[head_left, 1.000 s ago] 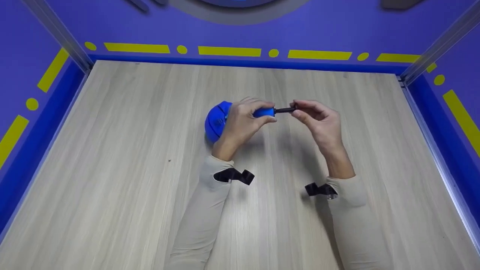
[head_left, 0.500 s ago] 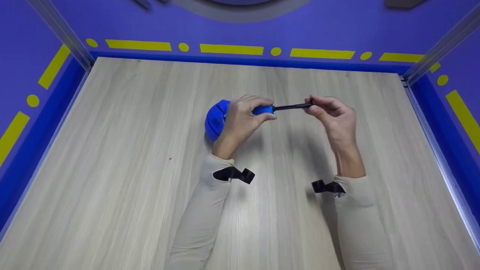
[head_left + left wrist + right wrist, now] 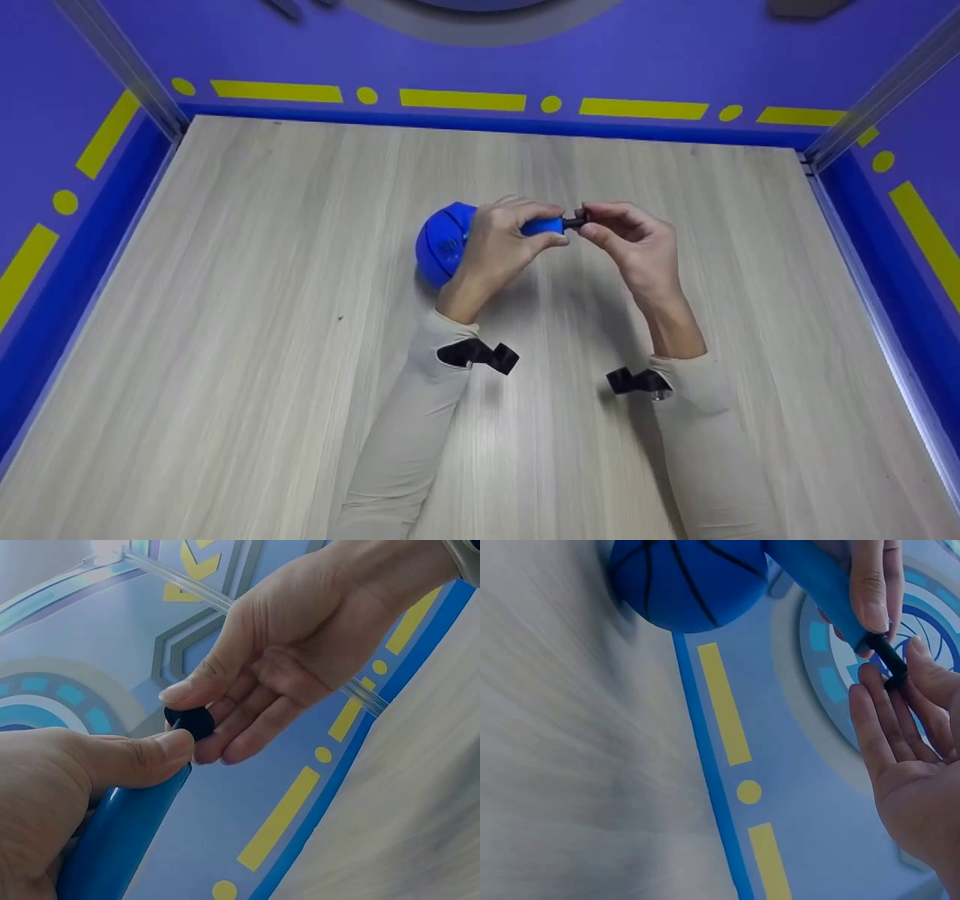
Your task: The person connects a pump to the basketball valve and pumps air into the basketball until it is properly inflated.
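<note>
My left hand (image 3: pixel 491 236) grips the blue barrel of a hand pump (image 3: pixel 544 226). At the pump's right end, my right hand (image 3: pixel 634 240) pinches its black plunger handle (image 3: pixel 195 723) between thumb and fingers. Only a short length of black rod shows between barrel and handle. A blue basketball (image 3: pixel 439 246) with black lines sits at the pump's left end, partly behind the left hand. In the right wrist view the pump barrel (image 3: pixel 821 589) slants down from beside the ball (image 3: pixel 694 585); where the two meet is out of sight.
A wood-grain table (image 3: pixel 247 337) lies under both arms. Blue panels with yellow marks (image 3: pixel 461 100) stand along its back and sides, with metal posts at the corners. Black camera mounts (image 3: pixel 480 354) stick out at both wrists.
The right hand drew the plunger out to the right, then pushed it back left, so less rod shows now. The left hand, pump and ball have shifted slightly right.
</note>
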{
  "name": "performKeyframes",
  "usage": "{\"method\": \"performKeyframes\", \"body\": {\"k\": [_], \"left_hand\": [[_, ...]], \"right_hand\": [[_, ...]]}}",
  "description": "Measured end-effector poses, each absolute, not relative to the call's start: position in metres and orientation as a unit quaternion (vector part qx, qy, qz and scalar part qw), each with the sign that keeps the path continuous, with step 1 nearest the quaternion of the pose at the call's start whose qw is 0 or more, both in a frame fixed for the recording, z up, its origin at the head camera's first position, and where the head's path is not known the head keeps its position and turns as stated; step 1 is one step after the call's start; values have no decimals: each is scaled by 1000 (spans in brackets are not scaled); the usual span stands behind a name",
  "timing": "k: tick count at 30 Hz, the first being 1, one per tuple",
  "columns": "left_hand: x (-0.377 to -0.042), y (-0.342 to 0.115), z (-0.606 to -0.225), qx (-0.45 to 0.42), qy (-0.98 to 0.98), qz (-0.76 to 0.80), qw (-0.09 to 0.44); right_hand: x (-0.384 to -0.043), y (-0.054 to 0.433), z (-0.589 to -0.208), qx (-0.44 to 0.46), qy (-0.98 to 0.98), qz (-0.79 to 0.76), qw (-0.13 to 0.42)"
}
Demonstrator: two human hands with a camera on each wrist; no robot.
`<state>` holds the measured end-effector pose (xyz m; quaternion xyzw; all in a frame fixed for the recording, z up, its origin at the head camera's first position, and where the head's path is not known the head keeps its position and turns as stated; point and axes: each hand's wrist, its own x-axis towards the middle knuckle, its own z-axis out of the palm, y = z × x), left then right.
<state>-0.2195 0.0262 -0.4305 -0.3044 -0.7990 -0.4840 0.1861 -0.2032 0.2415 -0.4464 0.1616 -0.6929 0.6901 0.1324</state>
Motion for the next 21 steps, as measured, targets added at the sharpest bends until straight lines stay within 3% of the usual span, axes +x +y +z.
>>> {"method": "performKeyframes", "body": {"k": [12, 21], "left_hand": [[-223, 21, -432, -299, -792, -489, 210], [-220, 32, -435, -318, -775, -481, 259]], "right_hand": [[-203, 294, -433, 144, -647, 724, 191], [-203, 275, -433, 150, -610, 760, 166]]}}
